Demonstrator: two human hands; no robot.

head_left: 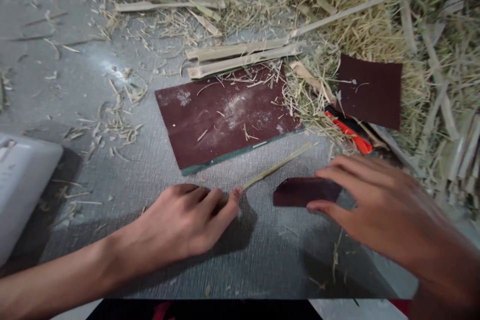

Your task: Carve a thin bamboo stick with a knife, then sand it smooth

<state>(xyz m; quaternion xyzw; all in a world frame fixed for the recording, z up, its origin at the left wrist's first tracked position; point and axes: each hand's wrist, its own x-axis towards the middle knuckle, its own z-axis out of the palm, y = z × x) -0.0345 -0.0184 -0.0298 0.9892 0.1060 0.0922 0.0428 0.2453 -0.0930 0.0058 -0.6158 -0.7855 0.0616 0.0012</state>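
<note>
My left hand [187, 220] rests on the grey mat with its fingers curled round the near end of a thin bamboo sliver [277, 166], which points up and to the right. My right hand [378, 205] reaches in from the right, its fingers spread and its fingertips on a small folded piece of dark red sandpaper [303, 191] lying just right of the sliver. It touches the paper without clearly gripping it.
A large dark red sandpaper sheet [225, 115] lies dusty behind the hands. Another sheet [369, 91] sits on straw at right, above an orange-handled tool [348, 134]. Split bamboo strips [240, 57] and shavings cover the back. A white box [22, 185] stands at left.
</note>
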